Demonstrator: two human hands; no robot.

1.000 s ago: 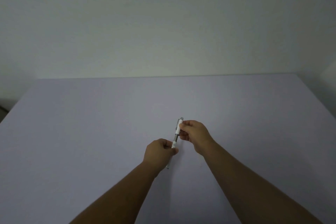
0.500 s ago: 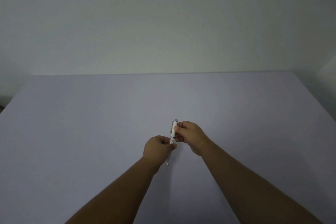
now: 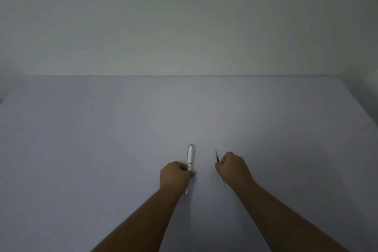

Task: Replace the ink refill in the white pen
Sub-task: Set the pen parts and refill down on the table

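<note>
My left hand [image 3: 176, 176] is closed around the white pen [image 3: 190, 155], which points away from me; its capped, clip end sticks out past my fingers and its tip shows below my hand. My right hand [image 3: 233, 168] is a fist to the right of the pen, apart from it. It grips a thin dark refill [image 3: 216, 155], of which only a short pointed end shows above the knuckles. Both hands hover low over the pale lilac table [image 3: 102, 149].
The table's far edge meets a plain light wall [image 3: 184, 26]. The table's right edge slants down at the far right. Nothing else lies on the surface.
My hands were together on the pen a moment ago. Now they have come apart: the left keeps the pen, the right has moved right holding the thin refill.
</note>
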